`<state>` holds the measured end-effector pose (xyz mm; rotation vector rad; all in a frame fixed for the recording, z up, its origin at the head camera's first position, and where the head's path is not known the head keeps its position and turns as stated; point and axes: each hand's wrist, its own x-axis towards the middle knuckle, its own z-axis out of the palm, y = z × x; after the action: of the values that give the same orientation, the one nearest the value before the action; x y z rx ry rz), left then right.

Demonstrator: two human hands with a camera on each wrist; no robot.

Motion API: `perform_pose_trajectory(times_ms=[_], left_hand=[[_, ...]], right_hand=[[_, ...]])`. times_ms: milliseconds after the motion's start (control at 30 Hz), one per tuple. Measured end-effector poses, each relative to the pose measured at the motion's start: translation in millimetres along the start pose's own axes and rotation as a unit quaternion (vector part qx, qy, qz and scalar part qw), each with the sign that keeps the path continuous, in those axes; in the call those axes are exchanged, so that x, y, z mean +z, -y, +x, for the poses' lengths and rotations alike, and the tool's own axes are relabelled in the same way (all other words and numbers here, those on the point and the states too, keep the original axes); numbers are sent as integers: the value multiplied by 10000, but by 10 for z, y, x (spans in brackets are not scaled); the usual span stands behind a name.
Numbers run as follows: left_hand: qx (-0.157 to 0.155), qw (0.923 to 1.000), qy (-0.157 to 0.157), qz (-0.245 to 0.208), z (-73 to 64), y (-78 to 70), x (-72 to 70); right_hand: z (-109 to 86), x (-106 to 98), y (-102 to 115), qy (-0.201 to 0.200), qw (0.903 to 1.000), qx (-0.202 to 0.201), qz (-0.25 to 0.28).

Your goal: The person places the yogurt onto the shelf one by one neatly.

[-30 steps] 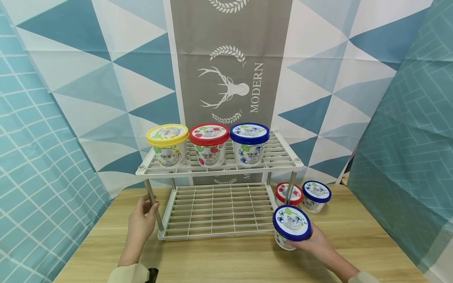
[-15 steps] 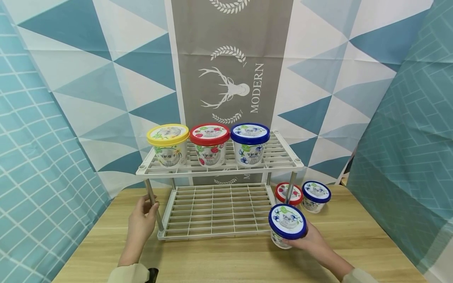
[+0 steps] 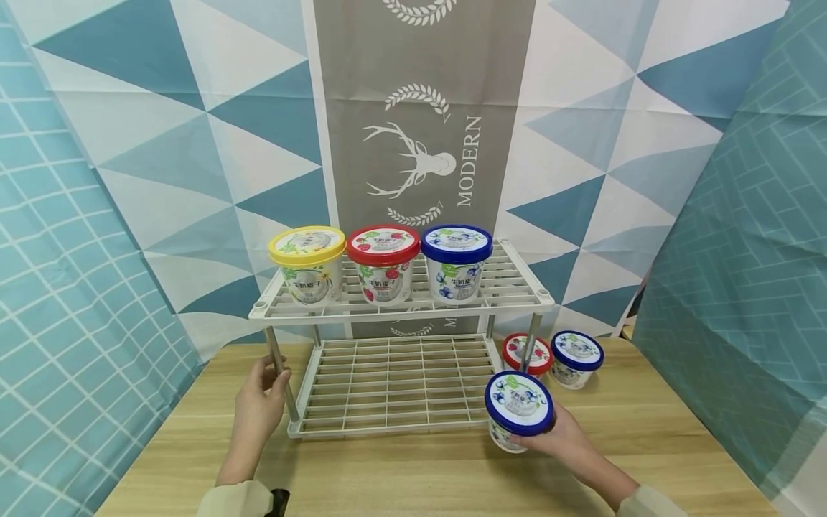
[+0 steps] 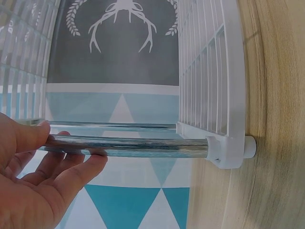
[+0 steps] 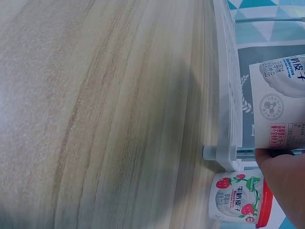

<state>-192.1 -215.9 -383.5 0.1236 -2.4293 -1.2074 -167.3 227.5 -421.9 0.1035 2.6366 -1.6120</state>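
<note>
My left hand (image 3: 257, 408) holds the front left metal post (image 4: 157, 147) of a white two-tier rack (image 3: 400, 429), thumb on one side and fingers on the other in the left wrist view. My right hand (image 3: 570, 444) grips a blue-lidded blueberry tub (image 3: 519, 403) by its side, slightly tilted, in front of the rack's lower right corner. Only part of its printed wall shows in the right wrist view. On the top tier stand a yellow-lidded tub (image 3: 308, 248), a red-lidded tub (image 3: 384, 248) and another blue-lidded tub (image 3: 456, 245), side by side.
Right of the rack, a red-lidded strawberry tub (image 3: 526, 352) and a further blue-lidded tub (image 3: 577, 350) stand on the wooden table (image 3: 388, 474). The front right post (image 3: 531, 343) partly covers the strawberry tub. Patterned cloth (image 3: 568, 143) hangs behind.
My right hand has carried the blue-lidded tub a little to the left, toward the rack. The left hand has stayed on the post.
</note>
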Motion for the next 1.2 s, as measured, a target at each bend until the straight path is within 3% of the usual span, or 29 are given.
perform_pose_trajectory(times_ms=[267, 867, 1200], left_hand=[[-3, 10000, -2, 20, 2, -4, -3], [69, 9999, -75, 57, 3, -1, 6], [116, 9998, -150, 27, 7, -2, 9]], right_hand=[[7, 41, 20, 7, 9999, -96, -71], [38, 115, 22, 89, 9986, -369, 376], [51, 132, 51, 162, 9991, -268, 270]])
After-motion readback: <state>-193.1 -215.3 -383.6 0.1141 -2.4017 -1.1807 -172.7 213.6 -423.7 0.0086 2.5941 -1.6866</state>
